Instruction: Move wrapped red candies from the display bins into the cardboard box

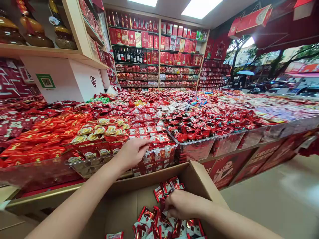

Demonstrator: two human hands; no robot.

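Observation:
My left hand (133, 152) is over the front edge of a clear bin (159, 151) that holds red and white packets in neat rows. Its fingers are bent together at the packets; anything between them is hidden. Below, my right hand (179, 204) reaches into an open cardboard box (147, 182), its fingers closed around a small red packet among loose ones. Many red and white packets (149, 219) lie in a heap in the box, and a few more sit near its back right corner.
Bins of red-orange packets (50, 139) stand on the left and more packet bins (194, 146) run to the right. Shelves with bottles and boxes (134, 38) line the back wall. A wooden cabinet (72, 53) overhangs at upper left. Tiled floor (271, 196) shows at right.

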